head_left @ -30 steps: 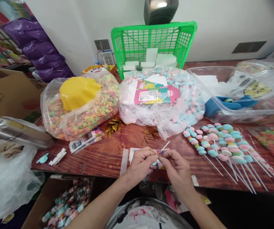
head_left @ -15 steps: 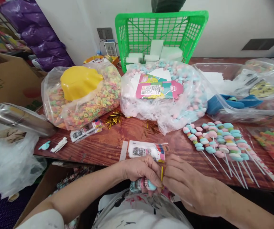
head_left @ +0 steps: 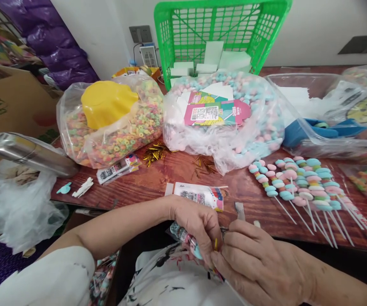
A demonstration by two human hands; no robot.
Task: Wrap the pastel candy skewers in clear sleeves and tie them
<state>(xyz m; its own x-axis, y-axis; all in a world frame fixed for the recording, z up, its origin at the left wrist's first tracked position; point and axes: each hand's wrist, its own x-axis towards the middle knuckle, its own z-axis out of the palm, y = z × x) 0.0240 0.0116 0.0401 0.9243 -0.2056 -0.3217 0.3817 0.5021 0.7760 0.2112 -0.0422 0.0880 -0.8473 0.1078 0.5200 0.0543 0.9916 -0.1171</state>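
My left hand (head_left: 197, 221) is closed around a bagged candy skewer (head_left: 183, 235), held low in front of my body at the table edge. Pink and blue candies show through its clear wrap. Close against it, my right hand (head_left: 256, 259) pinches at a gold twist tie (head_left: 216, 243) by the neck of the bag; the fingers hide most of the tie. Just beyond the hands lie printed clear bags (head_left: 199, 196). Unwrapped candy skewers (head_left: 311, 182) rest in a row to the right, white sticks toward me. Loose gold twist ties (head_left: 154, 154) lie farther back.
Behind stand a bag of ring candies (head_left: 116, 144) with a yellow bowl (head_left: 108, 104), a bag of pink and blue candies (head_left: 263, 123), and a green basket (head_left: 218, 6). A steel flask (head_left: 30, 153) leans at left; a clear bin (head_left: 323, 144) sits at right.
My right hand has closed in on the left, and the gold twist tie that stood upright between them is now mostly covered by fingers. The view has shifted slightly.
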